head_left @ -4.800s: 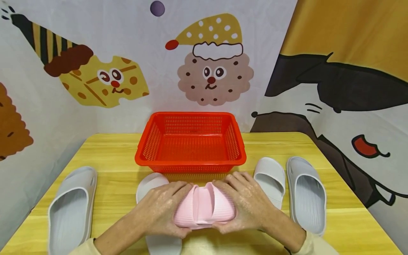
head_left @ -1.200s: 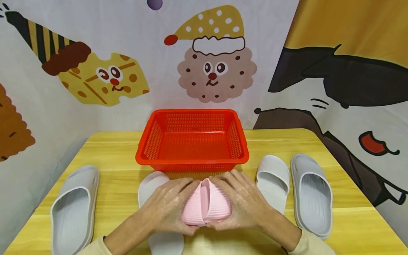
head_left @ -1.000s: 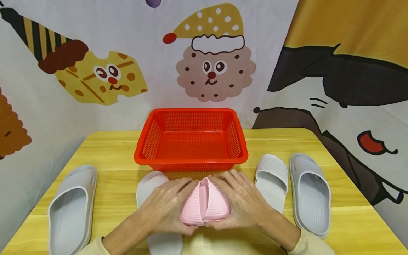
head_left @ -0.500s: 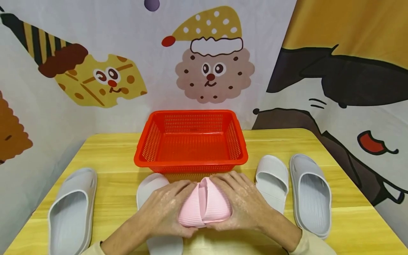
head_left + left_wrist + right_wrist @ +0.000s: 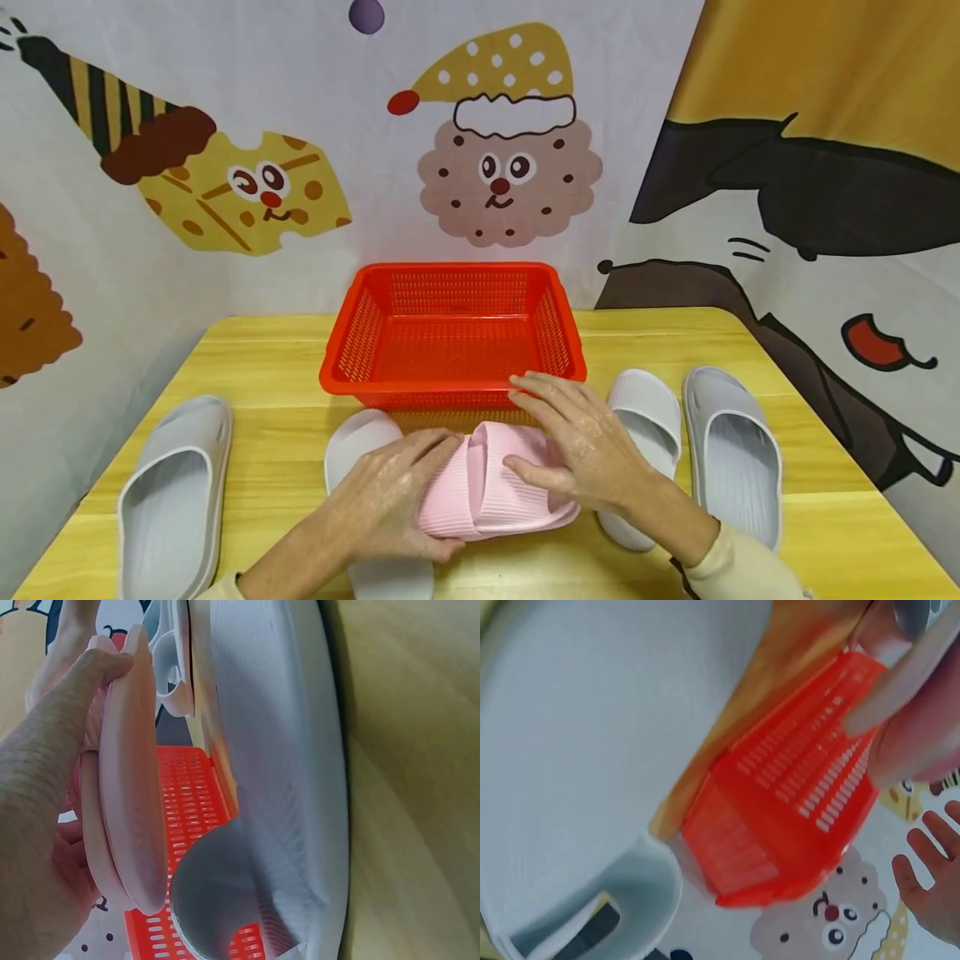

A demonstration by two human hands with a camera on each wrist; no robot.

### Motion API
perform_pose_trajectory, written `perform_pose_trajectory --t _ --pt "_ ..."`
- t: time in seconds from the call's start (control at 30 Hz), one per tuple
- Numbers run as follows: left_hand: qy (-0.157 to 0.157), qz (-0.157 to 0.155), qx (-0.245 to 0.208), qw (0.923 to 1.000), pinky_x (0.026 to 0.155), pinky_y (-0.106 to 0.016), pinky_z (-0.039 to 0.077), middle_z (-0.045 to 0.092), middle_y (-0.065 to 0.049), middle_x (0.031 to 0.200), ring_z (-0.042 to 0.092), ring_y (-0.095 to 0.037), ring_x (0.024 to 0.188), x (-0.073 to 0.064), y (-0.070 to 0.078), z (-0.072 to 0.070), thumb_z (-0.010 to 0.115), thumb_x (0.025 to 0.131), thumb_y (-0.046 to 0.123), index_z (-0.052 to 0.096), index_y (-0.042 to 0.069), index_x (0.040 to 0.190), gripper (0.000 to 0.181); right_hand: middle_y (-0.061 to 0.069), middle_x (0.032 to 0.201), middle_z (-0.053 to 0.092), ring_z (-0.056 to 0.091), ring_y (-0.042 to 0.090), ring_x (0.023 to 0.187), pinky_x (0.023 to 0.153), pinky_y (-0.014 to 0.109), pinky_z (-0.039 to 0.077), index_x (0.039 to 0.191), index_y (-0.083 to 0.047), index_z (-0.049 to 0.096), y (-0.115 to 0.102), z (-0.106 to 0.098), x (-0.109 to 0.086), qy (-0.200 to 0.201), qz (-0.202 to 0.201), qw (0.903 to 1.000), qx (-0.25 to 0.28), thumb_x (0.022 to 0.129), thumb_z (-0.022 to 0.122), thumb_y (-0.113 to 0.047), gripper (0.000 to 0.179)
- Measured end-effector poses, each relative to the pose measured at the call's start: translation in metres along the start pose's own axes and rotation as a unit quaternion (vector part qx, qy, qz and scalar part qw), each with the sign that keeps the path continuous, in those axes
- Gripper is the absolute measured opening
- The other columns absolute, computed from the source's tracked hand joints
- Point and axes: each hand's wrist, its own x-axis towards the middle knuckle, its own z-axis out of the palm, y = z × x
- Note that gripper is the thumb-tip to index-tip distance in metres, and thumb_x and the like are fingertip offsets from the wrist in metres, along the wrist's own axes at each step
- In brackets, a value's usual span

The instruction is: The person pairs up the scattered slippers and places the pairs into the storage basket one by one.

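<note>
My left hand (image 5: 397, 500) grips the left end of a pair of ribbed pink slippers (image 5: 517, 500), fitted one into the other above the table. In the left wrist view, two pink soles (image 5: 135, 787) lie close together, fingers wrapped around one end. My right hand (image 5: 585, 442) is spread, its thumb in front of the right-hand pink strap and its fingers raised behind. The right wrist view has the right fingers (image 5: 937, 885) apart, beside a blurred pink slipper (image 5: 922, 735). Beneath my left forearm, a white slipper (image 5: 360, 433) is partly hidden.
A red perforated basket (image 5: 450, 387) stands behind the hands with nothing in it. A grey slipper (image 5: 168, 500) lies at the left of the wooden table (image 5: 270, 358). On the right are a white slipper (image 5: 645, 400), partly behind my right hand, and another grey slipper (image 5: 738, 467).
My right hand has let go of the pink slippers and moved up and right, its fingers spreading. The slippers' right end has sprung outward from its squeezed shape. The left hand keeps its hold.
</note>
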Motion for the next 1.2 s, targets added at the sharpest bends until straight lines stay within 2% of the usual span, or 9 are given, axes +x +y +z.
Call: perform_pose_trajectory --t 0.17,0.3,0.63,0.87,1.2 --pt "-0.002 -0.002 -0.006 1.0000 0.086 -0.036 0.056 0.062 -0.003 0.127 0.064 -0.017 0.107 -0.002 0.000 0.000 0.086 0.055 0.065 0.059 0.011 0.136 0.101 0.008 0.155 0.046 0.038 0.029 0.143 0.111 0.052 0.035 0.143 -0.004 0.057 0.011 -0.010 0.004 -0.009 0.023 0.9996 -0.010 0.100 0.045 -0.060 0.072" --pt "-0.005 -0.007 -0.010 0.9999 0.087 -0.037 0.056 0.061 -0.003 0.128 0.064 -0.018 0.108 -0.003 0.000 0.000 0.086 0.055 0.065 0.059 0.011 0.137 0.102 0.005 0.162 0.034 0.029 0.029 0.149 0.117 0.051 0.027 0.150 -0.005 0.050 0.017 -0.014 0.006 -0.019 0.045 0.9984 -0.028 0.100 0.042 -0.064 0.077" --pt "-0.031 -0.026 -0.006 0.9992 0.089 -0.036 0.055 0.060 -0.001 0.130 0.062 -0.016 0.111 -0.004 0.002 -0.002 0.085 0.056 0.067 0.058 0.013 0.139 0.102 0.003 0.168 0.017 0.016 0.030 0.152 0.121 0.049 0.013 0.159 -0.007 0.033 0.024 -0.013 0.002 -0.080 0.079 0.9908 -0.076 0.096 0.042 -0.070 0.090" --pt "-0.058 -0.045 -0.029 0.9969 0.089 -0.038 0.055 0.059 0.002 0.132 0.062 -0.014 0.111 -0.006 0.007 -0.005 0.084 0.060 0.067 0.057 0.016 0.143 0.101 0.001 0.168 0.016 0.014 0.028 0.153 0.121 0.049 0.013 0.160 -0.008 0.031 0.028 -0.012 0.002 -0.106 0.116 0.9845 -0.078 0.094 0.049 -0.070 0.092" --pt "-0.038 -0.034 -0.033 0.9981 0.087 -0.035 0.055 0.060 0.004 0.130 0.062 -0.012 0.109 -0.007 0.008 -0.005 0.086 0.057 0.066 0.058 0.017 0.140 0.101 0.000 0.168 0.017 0.014 0.027 0.153 0.121 0.049 0.014 0.160 -0.010 0.030 0.036 -0.010 0.002 -0.112 0.138 0.9808 -0.081 0.092 0.052 -0.068 0.092"
